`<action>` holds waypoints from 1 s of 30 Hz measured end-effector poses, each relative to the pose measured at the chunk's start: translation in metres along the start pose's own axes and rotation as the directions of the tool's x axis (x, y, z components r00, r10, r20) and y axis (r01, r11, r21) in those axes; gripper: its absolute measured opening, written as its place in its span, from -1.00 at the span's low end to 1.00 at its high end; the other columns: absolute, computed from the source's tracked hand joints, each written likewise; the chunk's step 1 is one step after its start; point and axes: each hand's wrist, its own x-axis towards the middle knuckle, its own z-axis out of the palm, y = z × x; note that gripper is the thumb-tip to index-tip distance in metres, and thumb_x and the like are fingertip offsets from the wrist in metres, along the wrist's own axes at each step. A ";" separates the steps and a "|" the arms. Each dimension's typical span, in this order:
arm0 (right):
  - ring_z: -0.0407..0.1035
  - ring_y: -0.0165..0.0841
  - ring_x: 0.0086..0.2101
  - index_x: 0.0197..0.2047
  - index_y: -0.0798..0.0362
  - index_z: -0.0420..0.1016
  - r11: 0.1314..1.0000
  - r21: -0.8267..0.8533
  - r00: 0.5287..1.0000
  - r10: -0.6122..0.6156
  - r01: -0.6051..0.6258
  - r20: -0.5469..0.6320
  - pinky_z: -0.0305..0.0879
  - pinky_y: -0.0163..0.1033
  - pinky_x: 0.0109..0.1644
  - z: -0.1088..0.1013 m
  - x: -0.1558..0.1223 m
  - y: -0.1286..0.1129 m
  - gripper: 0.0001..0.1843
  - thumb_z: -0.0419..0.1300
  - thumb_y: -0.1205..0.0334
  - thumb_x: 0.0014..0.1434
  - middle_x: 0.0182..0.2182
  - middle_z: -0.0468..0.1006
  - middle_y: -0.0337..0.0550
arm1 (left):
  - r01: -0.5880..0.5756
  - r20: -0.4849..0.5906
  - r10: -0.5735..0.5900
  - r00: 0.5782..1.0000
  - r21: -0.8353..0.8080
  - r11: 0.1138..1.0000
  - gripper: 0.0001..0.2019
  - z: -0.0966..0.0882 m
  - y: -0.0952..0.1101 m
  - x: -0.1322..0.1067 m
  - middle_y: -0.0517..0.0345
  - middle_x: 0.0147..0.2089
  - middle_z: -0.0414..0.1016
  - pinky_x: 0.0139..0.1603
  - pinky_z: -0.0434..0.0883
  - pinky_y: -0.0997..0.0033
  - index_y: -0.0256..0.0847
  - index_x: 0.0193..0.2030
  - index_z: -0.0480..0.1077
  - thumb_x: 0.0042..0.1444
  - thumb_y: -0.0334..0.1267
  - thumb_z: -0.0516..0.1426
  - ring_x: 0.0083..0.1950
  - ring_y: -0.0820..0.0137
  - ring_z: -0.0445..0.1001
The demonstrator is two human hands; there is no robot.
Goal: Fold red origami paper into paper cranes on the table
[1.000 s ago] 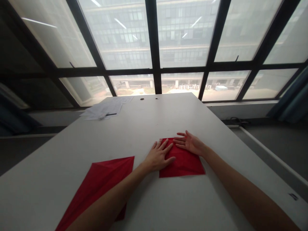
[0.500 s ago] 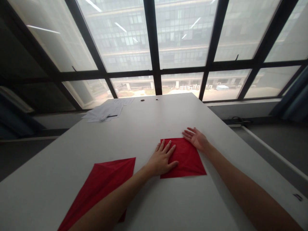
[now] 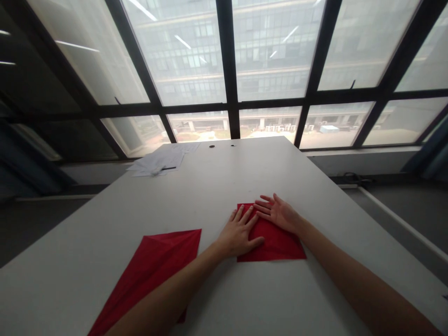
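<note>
A folded red paper square (image 3: 280,245) lies on the white table (image 3: 217,186) in front of me. My left hand (image 3: 241,233) rests flat on its left edge, fingers spread. My right hand (image 3: 278,213) lies flat on the square's far part, fingers stretched out toward the left hand. Both hands press on the paper and grip nothing. A second red paper (image 3: 154,270), folded into a long pointed shape, lies at the near left, partly hidden under my left forearm.
Several white sheets (image 3: 157,161) lie at the table's far left corner. Two small dark round spots (image 3: 212,146) sit near the far edge. Large windows with black frames stand behind the table. The floor drops off to the right.
My right hand slid out to the square's far right corner and has now come back left across the paper, beside the left hand. The left hand stayed in place.
</note>
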 end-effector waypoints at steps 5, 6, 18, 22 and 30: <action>0.45 -0.19 0.07 0.18 0.13 0.25 0.998 0.052 1.000 0.021 -0.021 -0.007 0.37 0.01 0.18 -0.001 -0.002 -0.004 -0.55 -0.15 0.00 0.44 0.16 0.41 0.21 | 0.102 -0.044 -0.101 0.994 0.018 0.995 -0.21 0.003 -0.018 0.002 -0.02 0.52 -0.15 0.45 -0.19 -0.10 -0.12 0.49 -0.13 0.27 0.31 -0.19 0.52 0.10 -0.19; 0.45 -0.19 0.07 0.18 0.13 0.26 0.998 0.050 1.000 0.024 -0.023 -0.009 0.37 0.00 0.19 0.000 -0.003 -0.004 -0.55 -0.14 0.01 0.44 0.17 0.41 0.21 | 0.145 -0.066 -0.144 0.987 0.021 0.989 -0.22 0.003 -0.022 0.003 -0.03 0.51 -0.13 0.45 -0.18 -0.11 -0.15 0.49 -0.13 0.29 0.29 -0.20 0.52 0.10 -0.16; 0.44 -0.19 0.08 0.13 0.10 0.35 0.999 0.041 1.000 0.012 -0.013 0.029 0.34 0.05 0.22 -0.006 0.002 0.000 -0.57 -0.10 0.01 0.43 0.12 0.45 0.14 | -0.012 -0.065 0.014 0.998 0.018 1.000 -0.26 -0.002 -0.015 0.002 0.01 0.51 -0.12 0.46 -0.18 -0.02 -0.12 0.49 -0.13 0.31 0.22 -0.13 0.53 0.15 -0.20; 0.42 -0.24 0.08 -0.02 -0.01 0.43 0.948 0.030 0.905 -0.292 0.316 -0.308 0.39 0.00 0.18 -0.029 0.009 -0.025 -0.73 -0.05 0.14 0.41 0.15 0.42 0.02 | 0.029 -0.019 -0.029 0.999 0.025 0.999 -0.23 0.000 -0.016 0.001 0.03 0.53 -0.20 0.46 -0.18 -0.01 -0.10 0.50 -0.16 0.28 0.28 -0.17 0.53 0.14 -0.23; 0.36 -0.14 0.15 0.17 0.07 0.34 0.995 0.040 0.973 -0.094 0.088 0.211 0.23 0.09 0.27 -0.008 -0.020 -0.027 -0.39 -0.24 -0.17 0.41 0.17 0.42 0.10 | 0.057 -0.041 -0.055 0.998 0.024 0.998 -0.24 0.003 -0.018 0.002 0.09 0.52 -0.15 0.44 -0.24 -0.14 -0.01 0.49 -0.11 0.25 0.31 -0.15 0.53 0.02 -0.27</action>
